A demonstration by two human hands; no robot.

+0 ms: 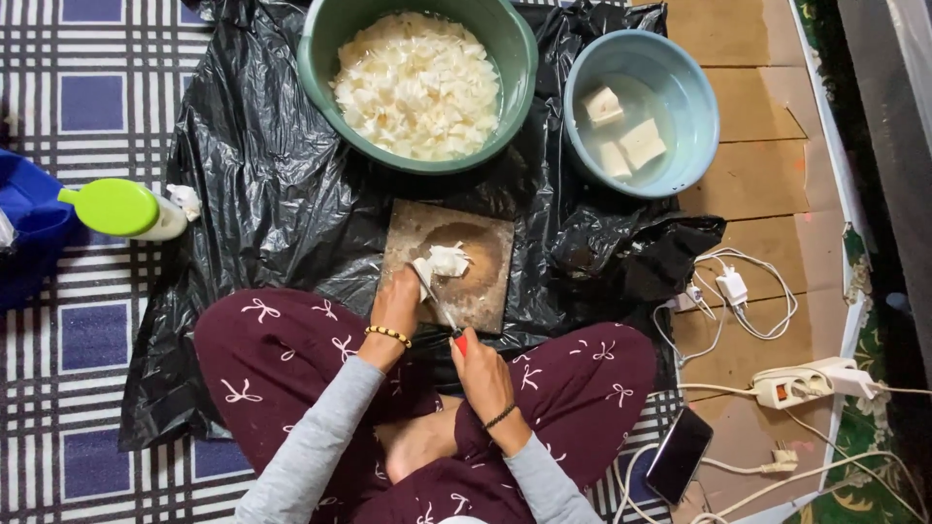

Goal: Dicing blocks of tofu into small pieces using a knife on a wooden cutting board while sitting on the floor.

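I sit cross-legged behind a worn wooden cutting board lying on a black plastic sheet. My left hand presses down on a white chunk of food on the board. A knife with a red handle is gripped in my right hand, its blade resting against the chunk beside my left fingers. Beyond the board, a green basin holds a heap of thin white slices. A blue basin to its right holds water and three white blocks.
A bottle with a green cap lies at the left beside a blue bag. At the right on the brown floor are a power strip, white chargers and cables, and a dark phone. A checked mat covers the left.
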